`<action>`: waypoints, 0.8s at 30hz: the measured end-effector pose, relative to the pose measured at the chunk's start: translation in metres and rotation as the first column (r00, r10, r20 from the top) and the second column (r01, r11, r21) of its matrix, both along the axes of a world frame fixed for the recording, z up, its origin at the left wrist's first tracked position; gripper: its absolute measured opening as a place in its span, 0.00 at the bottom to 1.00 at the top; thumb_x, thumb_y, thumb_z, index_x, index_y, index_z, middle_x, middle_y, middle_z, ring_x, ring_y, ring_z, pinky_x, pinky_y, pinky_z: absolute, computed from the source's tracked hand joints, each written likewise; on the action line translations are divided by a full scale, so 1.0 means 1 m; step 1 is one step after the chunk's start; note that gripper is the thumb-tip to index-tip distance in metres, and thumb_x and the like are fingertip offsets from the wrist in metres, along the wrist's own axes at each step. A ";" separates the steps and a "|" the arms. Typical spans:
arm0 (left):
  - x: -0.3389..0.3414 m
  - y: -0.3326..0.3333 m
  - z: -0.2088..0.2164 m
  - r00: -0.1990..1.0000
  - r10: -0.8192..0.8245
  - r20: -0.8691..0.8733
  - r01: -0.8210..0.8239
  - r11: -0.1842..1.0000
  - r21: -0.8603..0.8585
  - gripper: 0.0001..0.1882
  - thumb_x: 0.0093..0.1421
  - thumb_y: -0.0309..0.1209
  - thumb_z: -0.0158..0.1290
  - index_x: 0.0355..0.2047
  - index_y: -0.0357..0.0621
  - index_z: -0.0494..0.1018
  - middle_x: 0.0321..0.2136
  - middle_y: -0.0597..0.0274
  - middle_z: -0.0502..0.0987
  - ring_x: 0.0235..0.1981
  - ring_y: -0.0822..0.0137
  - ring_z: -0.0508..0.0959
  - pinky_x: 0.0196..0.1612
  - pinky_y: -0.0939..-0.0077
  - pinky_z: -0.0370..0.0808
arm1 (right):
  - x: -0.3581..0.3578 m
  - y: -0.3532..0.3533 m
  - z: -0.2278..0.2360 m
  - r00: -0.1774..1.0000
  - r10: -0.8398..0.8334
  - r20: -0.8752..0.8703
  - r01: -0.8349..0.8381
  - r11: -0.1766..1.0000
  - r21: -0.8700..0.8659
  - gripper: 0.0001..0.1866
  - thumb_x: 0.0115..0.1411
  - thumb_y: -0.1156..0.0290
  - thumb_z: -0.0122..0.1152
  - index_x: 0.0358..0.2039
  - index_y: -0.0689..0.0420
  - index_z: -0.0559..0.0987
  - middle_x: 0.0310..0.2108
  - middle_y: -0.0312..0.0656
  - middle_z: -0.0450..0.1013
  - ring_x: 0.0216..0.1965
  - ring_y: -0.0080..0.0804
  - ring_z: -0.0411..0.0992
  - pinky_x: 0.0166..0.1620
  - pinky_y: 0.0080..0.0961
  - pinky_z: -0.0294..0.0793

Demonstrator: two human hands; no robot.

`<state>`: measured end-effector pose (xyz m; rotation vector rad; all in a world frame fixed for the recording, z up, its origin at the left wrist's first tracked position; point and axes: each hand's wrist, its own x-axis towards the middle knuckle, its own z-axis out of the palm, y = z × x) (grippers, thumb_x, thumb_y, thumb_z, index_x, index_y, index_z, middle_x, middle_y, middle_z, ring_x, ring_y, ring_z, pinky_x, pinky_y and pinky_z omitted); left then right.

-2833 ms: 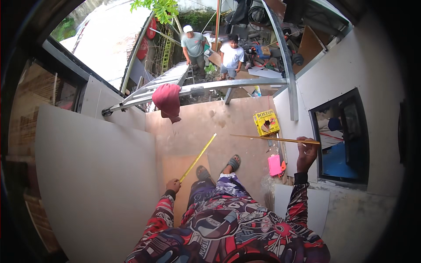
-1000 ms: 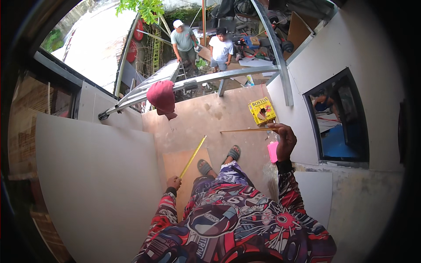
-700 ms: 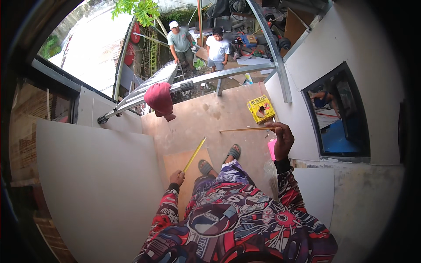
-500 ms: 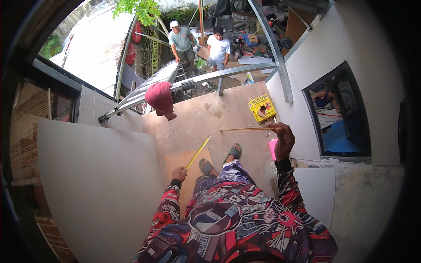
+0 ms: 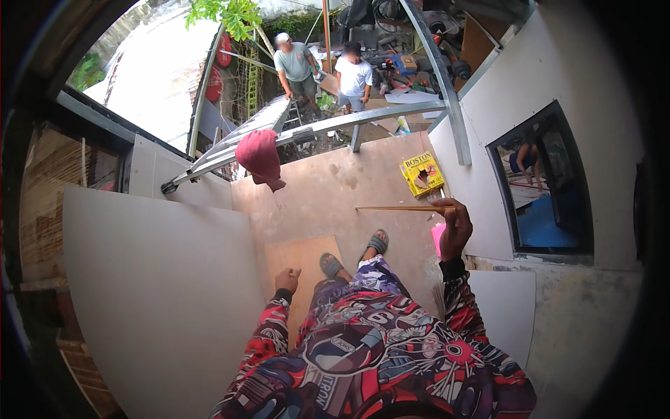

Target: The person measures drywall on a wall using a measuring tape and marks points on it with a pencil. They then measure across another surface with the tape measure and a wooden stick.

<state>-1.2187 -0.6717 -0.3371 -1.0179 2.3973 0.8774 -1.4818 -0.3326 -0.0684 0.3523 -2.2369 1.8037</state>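
My left hand (image 5: 287,279) is low at the left, above a tan board (image 5: 310,246) on the floor. Its fingers are curled closed, and whatever is in them is hidden. On the right, my right hand (image 5: 457,232) is raised with the fingers pinched on a thin tan stick (image 5: 398,208). The stick points left, nearly level, over the floor, and its far tip looks dark. Below that hand lies a bright pink item (image 5: 438,239), partly covered by it. A yellow box (image 5: 421,174) with a torn hole stands just beyond the hand.
A metal frame rail (image 5: 370,115) crosses ahead, with a red cloth (image 5: 258,157) hanging on it. Beyond and below stand two people (image 5: 296,66) near a ladder (image 5: 293,115). A large pale panel (image 5: 160,300) leans at left; a dark-framed window (image 5: 541,181) is at right.
The yellow tape measure blade that stuck out of my left hand is no longer visible. My right hand keeps the stick in nearly the same place. The view has shifted slightly.
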 end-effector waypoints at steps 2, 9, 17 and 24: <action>-0.001 -0.002 0.000 0.999 0.043 -0.010 -0.042 0.997 0.059 0.20 0.57 0.46 0.51 0.39 0.43 0.77 0.35 0.46 0.79 0.41 0.50 0.78 0.45 0.60 0.73 | -0.001 -0.001 -0.005 1.000 0.004 0.001 -0.004 1.000 -0.006 0.13 0.65 0.64 0.50 0.38 0.61 0.75 0.34 0.42 0.77 0.39 0.30 0.75 0.44 0.27 0.73; -0.043 0.023 0.034 0.916 -0.041 -0.398 0.144 0.962 0.232 0.12 0.56 0.38 0.53 0.34 0.45 0.77 0.32 0.52 0.79 0.35 0.55 0.79 0.38 0.67 0.74 | 0.011 -0.015 -0.010 0.986 0.139 0.096 -0.158 0.959 0.236 0.10 0.62 0.67 0.56 0.40 0.59 0.79 0.37 0.43 0.78 0.41 0.33 0.76 0.43 0.26 0.73; -0.162 0.089 0.224 0.583 -0.176 -0.793 0.451 0.882 0.137 0.19 0.52 0.35 0.61 0.43 0.43 0.73 0.25 0.56 0.71 0.25 0.58 0.73 0.29 0.69 0.70 | 0.019 -0.055 -0.042 0.947 0.319 0.031 -0.288 0.807 0.516 0.13 0.53 0.72 0.62 0.41 0.56 0.78 0.38 0.47 0.76 0.41 0.44 0.75 0.42 0.33 0.75; -0.185 0.095 0.240 0.404 -0.358 -0.842 0.600 0.798 -0.051 0.20 0.49 0.31 0.60 0.44 0.47 0.73 0.26 0.58 0.70 0.29 0.56 0.73 0.30 0.66 0.71 | 0.026 -0.062 -0.060 0.859 0.487 0.159 -0.490 0.690 0.532 0.11 0.50 0.72 0.61 0.37 0.53 0.78 0.36 0.45 0.76 0.38 0.45 0.75 0.39 0.34 0.75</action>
